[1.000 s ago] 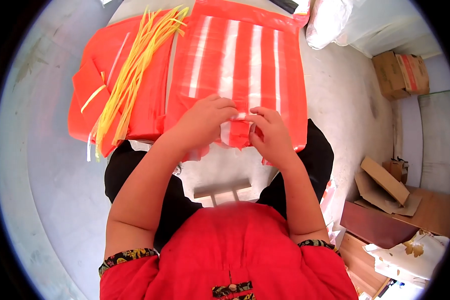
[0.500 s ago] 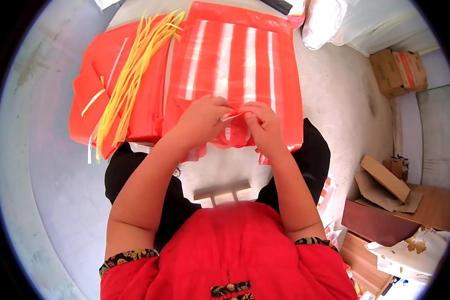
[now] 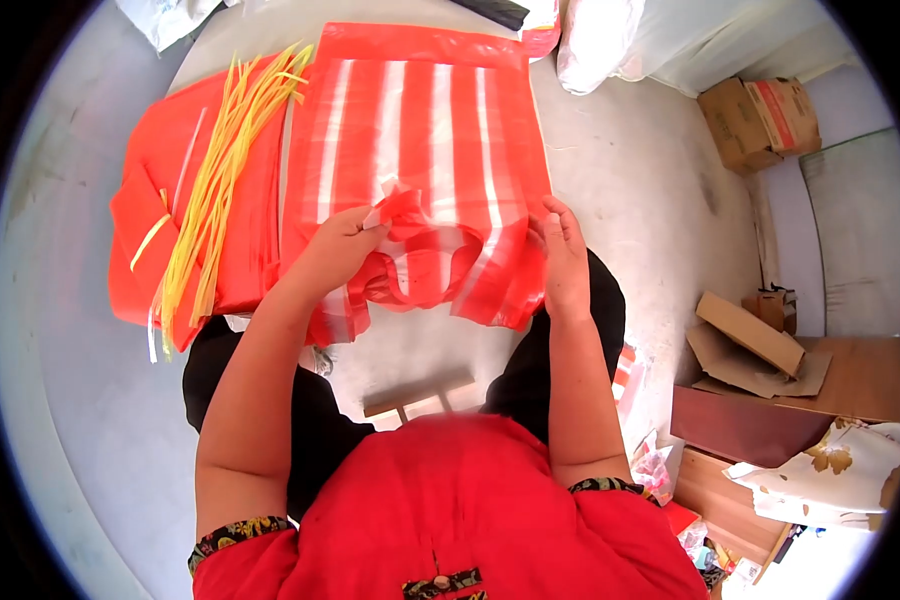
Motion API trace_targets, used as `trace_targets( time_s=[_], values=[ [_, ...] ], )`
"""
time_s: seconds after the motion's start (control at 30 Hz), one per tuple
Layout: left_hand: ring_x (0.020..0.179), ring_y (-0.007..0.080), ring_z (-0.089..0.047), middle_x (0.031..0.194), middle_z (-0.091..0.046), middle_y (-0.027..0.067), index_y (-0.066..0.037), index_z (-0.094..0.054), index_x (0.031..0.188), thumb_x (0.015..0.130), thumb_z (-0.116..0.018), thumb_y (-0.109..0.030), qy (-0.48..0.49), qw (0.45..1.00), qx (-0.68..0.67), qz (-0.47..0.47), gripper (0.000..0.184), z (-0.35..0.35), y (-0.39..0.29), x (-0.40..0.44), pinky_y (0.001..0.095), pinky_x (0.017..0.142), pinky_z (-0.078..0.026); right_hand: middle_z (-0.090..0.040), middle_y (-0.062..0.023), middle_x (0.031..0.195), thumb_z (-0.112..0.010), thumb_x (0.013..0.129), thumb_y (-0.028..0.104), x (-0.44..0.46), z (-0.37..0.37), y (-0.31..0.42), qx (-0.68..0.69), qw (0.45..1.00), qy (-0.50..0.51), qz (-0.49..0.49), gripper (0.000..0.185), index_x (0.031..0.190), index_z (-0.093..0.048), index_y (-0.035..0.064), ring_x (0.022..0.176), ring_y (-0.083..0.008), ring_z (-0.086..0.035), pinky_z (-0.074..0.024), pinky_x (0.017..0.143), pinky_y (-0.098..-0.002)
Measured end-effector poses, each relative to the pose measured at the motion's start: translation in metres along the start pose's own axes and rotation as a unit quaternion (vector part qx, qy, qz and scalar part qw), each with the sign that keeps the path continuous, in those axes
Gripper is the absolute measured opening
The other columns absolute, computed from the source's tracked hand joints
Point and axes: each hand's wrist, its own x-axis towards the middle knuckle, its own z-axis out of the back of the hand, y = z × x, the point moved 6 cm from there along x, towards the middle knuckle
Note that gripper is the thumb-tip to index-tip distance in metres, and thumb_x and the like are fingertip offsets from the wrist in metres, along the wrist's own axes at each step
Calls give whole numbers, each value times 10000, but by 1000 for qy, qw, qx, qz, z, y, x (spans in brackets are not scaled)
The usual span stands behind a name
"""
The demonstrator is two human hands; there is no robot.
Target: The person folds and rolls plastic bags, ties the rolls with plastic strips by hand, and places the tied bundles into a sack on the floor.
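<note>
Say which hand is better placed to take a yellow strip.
Likely the left hand, nearer the yellow strips, though it seems to pinch the striped plastic; the right hand is by the plastic's right edge.

A pale, smooth-topped counter (image 3: pixel 270 25) carries the plastic bags in the upper left and upper middle of the frame. Its far edge curves, and its near edge is hidden beneath the bags.

A thick stack of plain red plastic bags (image 3: pixel 245 230) lies flat on its left part. To the right, a sheaf of red-and-white striped plastic bags (image 3: pixel 410 130) covers most of the rest, its near end loose and rumpled. Between the two, only a narrow strip of counter shows.

A dark, narrow object (image 3: pixel 495 10) is cut off by the frame's top edge; whether it rests on the counter cannot be told. Grey floor (image 3: pixel 660 170) shows right of the counter.
</note>
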Motion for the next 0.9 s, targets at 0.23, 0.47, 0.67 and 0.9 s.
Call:
trace_targets(
  time_s=[0.23,0.47,0.67,0.9],
  values=[
    [936,140,-661,1017,-714,52,26,-691,1160,1050,-585,-117,17,1000,15,0,209,1,0,1,308,851,-533,-532,-116,1527,-437,1150,296,-4,-23,11,-56,997,35,33,454,1538,-469,63,1434,-204,-461,-366,1196,-379],
    [1159,328,-631,1225,-690,133,-10,-738,1138,865,-650,43,33,898,357,-255,292,-14,-21,-12,394,998,-522,-667,-137,1360,-432,1143,255,-44,-6,-3,36,970,232,-62,423,1482,-511,15,1293,-219,-615,-496,1086,-368],
    [1145,314,-650,1241,-711,96,-62,-767,1153,743,-678,63,35,820,466,-330,438,-24,-27,-25,405,966,-566,-703,-171,1267,-568,1091,432,-66,24,-27,99,944,298,-100,525,1373,-575,-10,1149,-264,-698,-557,1002,-393],
    [1151,307,-652,1267,-704,92,-92,-765,1172,722,-703,62,35,804,479,-351,479,-25,-24,-28,403,964,-564,-696,-146,1229,-520,1121,351,-29,-27,17,169,940,281,-92,428,1332,-600,-12,1124,-261,-711,-569,990,-403]
  ],
)
